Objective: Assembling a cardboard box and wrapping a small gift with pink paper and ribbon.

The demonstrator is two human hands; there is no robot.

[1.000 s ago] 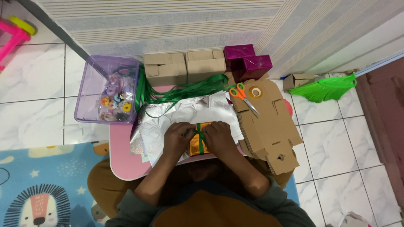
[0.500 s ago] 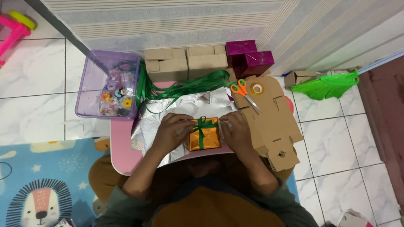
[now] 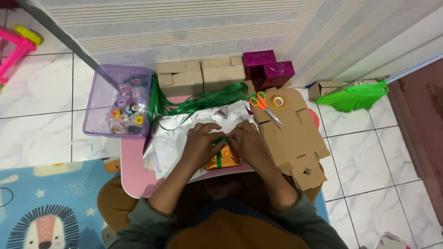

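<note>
Here a small box wrapped in orange-gold foil [image 3: 224,158] lies at the near edge of a low pink counter [image 3: 134,166], on crumpled sheets of silver wrapping foil [image 3: 170,140], directly in front of the person. A green ribbon [image 3: 220,148] crosses the box top lengthwise, and both hands meet over its far end. The left hand [image 3: 199,140] rests with curled fingers on the far-left part of the box, its grip apparently pinched on the ribbon, though the fingertips are hidden; the right hand [image 3: 245,140] covers the far-right corner and likewise appears closed on the ribbon at the same spot. Judged from this pose, the step in hand is tying or cinching the ribbon on top of the wrapped box; the next move would call for holding tension in both strands while keeping the box from sliding on the slick foil. Beyond the hands, a loose bundle of the same green ribbon [image 3: 203,99] trails across the back of the counter towards a clear purple plastic bin [image 3: 99,106] holding small coloured items. To the right lies a flat, unfolded cardboard box blank [image 3: 295,138], carrying orange-handled scissors [image 3: 264,105] and a roll of tape [image 3: 278,101]. Against the wall stand two plain cardboard boxes [image 3: 200,77] and two boxes wrapped in magenta foil [image 3: 270,68]. On the tiled floor to the right sits a green brush head [image 3: 357,96].
</note>
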